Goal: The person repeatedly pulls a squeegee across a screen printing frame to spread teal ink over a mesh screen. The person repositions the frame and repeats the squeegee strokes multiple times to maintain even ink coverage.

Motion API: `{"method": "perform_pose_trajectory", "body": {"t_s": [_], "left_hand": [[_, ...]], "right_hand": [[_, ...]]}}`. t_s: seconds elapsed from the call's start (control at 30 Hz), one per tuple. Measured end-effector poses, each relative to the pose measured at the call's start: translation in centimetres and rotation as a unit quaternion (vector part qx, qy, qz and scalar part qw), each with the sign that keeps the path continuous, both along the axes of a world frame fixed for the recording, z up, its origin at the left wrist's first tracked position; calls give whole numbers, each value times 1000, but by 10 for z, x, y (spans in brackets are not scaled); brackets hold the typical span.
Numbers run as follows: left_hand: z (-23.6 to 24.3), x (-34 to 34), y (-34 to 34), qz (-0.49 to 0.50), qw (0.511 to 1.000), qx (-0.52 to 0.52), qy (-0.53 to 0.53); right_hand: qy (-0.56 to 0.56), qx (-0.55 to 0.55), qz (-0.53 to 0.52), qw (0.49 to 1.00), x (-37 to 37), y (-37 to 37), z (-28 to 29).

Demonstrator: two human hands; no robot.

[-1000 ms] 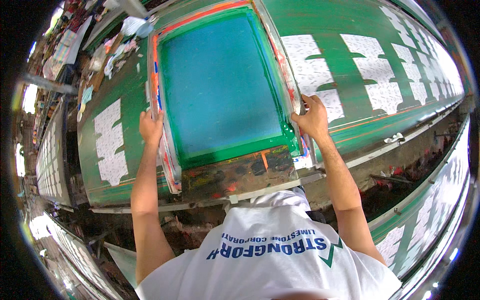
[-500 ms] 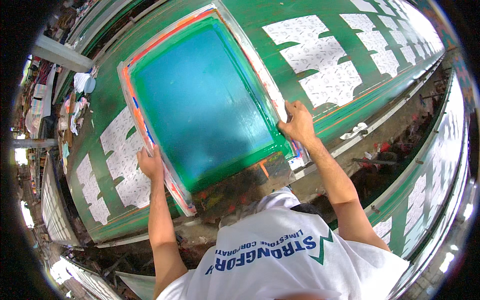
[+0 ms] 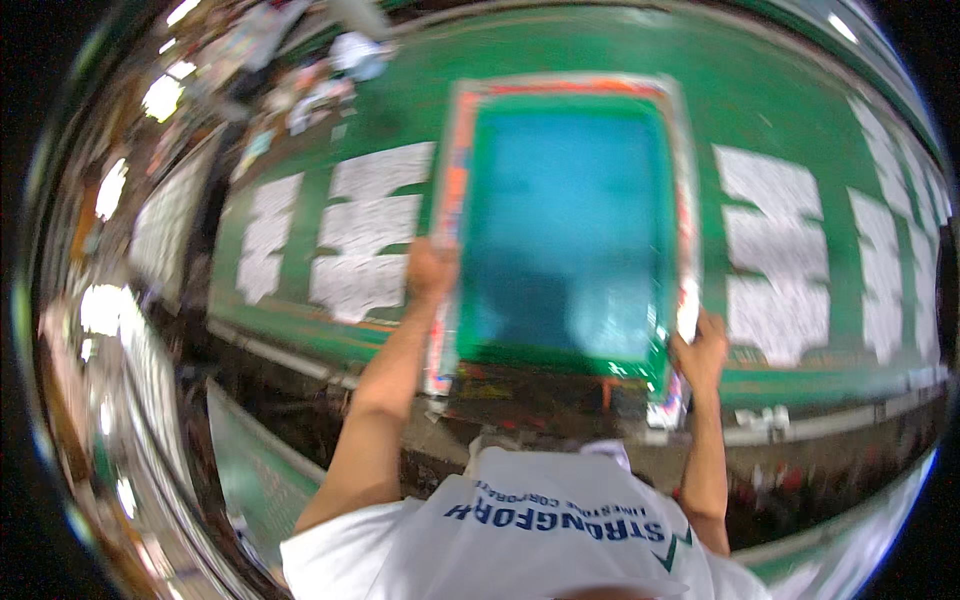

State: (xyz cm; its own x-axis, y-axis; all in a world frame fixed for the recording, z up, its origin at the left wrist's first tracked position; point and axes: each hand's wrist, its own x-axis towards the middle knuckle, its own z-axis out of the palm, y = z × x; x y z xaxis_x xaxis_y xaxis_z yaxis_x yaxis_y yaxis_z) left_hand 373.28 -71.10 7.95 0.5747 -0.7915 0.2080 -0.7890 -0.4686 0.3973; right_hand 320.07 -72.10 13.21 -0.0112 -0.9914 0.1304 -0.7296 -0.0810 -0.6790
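A screen-printing frame (image 3: 570, 84) spans the middle of the view, its pale rim smeared with orange, blue and red. Blue mesh (image 3: 570, 200) fills it, bordered by wet-looking green ink. My left hand (image 3: 432, 268) is closed around the left rim, blurred by motion. Lower down, my right hand (image 3: 703, 350) grips the right rim near the near corner. Whether the frame rests on the table or is slightly raised, I cannot tell. White patterned cut pieces lie on both sides: a left piece (image 3: 370, 230) by my left hand and a right piece (image 3: 775, 250) beyond my right hand.
The long green table (image 3: 560, 45) carries several more white pieces, such as one at the left (image 3: 270, 235) and one at the right (image 3: 878, 275). A dark ledge (image 3: 530, 395) lies at the frame's near end. Crumpled white scraps (image 3: 762, 418) sit along the near edge.
My view has turned, so the frame now appears squarer and farther right. Both hands stay on its side rims. More of the left patterned piece shows beside the frame.
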Motion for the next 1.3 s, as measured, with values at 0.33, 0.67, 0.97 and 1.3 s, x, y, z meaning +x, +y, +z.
{"method": "perform_pose_trajectory", "body": {"t_s": [0.33, 0.67, 0.97, 1.3], "left_hand": [[6, -15, -2, -41, 997, -33, -60], [-4, -13, -3, -74, 985, -135, -83], [-15, -7, -6, -80, 989, -79, -94], [-12, -5, -4, -90, 990, -92, -62]], "right_hand": [[53, 110, 10, 992, -8, -4, -14], [-27, -38, 66, 997, 47, 28, 46], [48, 80, 451, 888, 138, 124, 74], [241, 42, 467, 850, 159, 144, 73]]}}
